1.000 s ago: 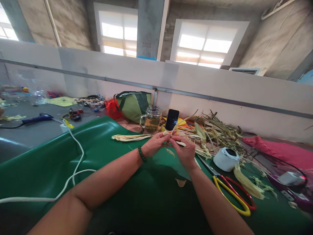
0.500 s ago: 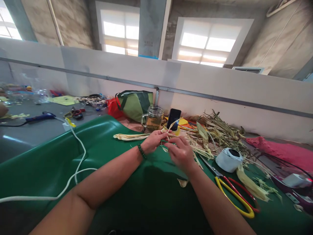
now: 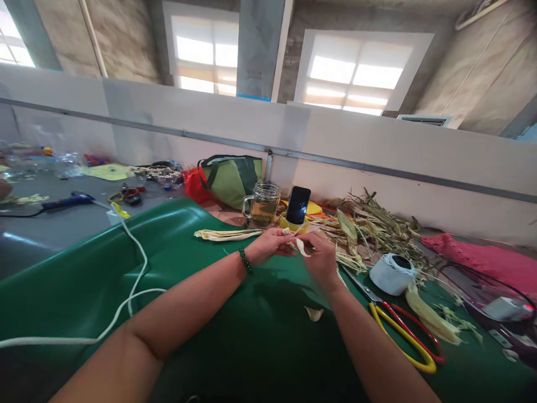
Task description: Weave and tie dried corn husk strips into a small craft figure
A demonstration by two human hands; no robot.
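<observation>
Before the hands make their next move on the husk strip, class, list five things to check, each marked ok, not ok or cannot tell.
1. Grip: left hand and right hand both pinch the husk strip: ok.
2. Scissors lie flat on the green mat beside the right forearm, away from the fingers: ok.
3. Glass mug stands upright beyond the hands, apart from them: ok.
4. White cable apart from the left arm: cannot tell.
5. Strip unsplit: cannot tell, too small.
</observation>
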